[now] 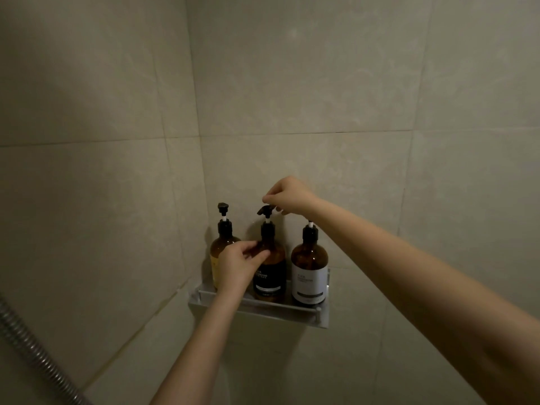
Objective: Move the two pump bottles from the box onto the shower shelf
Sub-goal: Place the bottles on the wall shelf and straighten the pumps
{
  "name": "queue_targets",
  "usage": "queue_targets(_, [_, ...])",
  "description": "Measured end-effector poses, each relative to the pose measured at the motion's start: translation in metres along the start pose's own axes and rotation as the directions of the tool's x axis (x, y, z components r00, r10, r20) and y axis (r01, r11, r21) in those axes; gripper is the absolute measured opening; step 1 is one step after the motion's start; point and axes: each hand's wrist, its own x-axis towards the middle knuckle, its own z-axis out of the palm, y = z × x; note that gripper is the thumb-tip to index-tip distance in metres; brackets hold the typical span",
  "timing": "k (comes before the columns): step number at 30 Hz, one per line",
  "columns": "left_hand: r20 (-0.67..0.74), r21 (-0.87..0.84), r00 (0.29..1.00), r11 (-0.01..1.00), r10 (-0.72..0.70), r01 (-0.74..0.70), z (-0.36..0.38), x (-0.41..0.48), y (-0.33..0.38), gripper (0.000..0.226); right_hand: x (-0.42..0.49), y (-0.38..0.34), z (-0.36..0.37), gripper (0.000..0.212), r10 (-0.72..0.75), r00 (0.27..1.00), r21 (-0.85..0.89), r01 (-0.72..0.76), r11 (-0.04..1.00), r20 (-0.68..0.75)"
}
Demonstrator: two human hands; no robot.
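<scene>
Shelf: a metal shower shelf (pixel 292 312) is fixed in the tiled corner, at about 6 o'clock from the middle of the view; a thin rail runs along its front edge and a short upright plate closes its right end.
Middle bottle: an amber black-label pump bottle (pixel 270 268) stands upright on the shelf, its base behind the front rail, its pump head turned toward 9 o'clock.
Right bottle: an amber white-label pump bottle (pixel 309 271) stands upright at 3 o'clock of the middle one, just beside it with a narrow gap, close to the shelf's right end plate.
Left bottle: a yellow-label pump bottle (pixel 219 252) stands at 9 o'clock of the middle one, nearest the wall corner, partly hidden by the left hand.
Left hand: the left hand (pixel 238 268) reaches up from 6 o'clock, thumb and fingers closed lightly on the shoulder of the black-label bottle, steadying it.
Right hand: the right hand (pixel 287 195) comes in from 4 o'clock, above the bottles, fingertips pinched on the pump head of the black-label bottle; the forearm crosses over the top of the white-label bottle's pump.
Free space: bare tiled wall (pixel 292 83) lies open above the pumps toward 12 o'clock; the shelf row is filled side to side.
Hose: a ribbed metal shower hose (pixel 35 352) runs at 8 o'clock, well apart from the shelf.
</scene>
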Motion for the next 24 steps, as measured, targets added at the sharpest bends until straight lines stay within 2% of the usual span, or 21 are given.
queue_targets(2, [0.001,0.0,1.0,1.0,-0.003,0.003,0.0,0.0,0.0,0.046,0.003,0.0,0.004,0.036,0.045,0.998,-0.023,-0.046,0.999,-0.037])
queue_targets(10, [0.019,-0.036,1.0,0.999,-0.022,0.022,-0.002,0.001,0.001,0.044,0.011,-0.003,0.003,0.038,0.129,0.991,-0.028,-0.127,0.991,0.042])
queue_targets(18, [0.02,-0.033,1.0,0.999,-0.025,0.025,-0.002,0.0,0.002,0.045,0.013,-0.001,0.004,0.037,0.123,0.991,-0.035,-0.122,0.992,0.05])
queue_targets(24, [0.049,-0.018,0.999,1.0,-0.01,0.011,-0.005,0.0,0.004,0.046,0.013,-0.005,0.001,0.037,0.093,0.993,-0.116,-0.085,0.99,0.067])
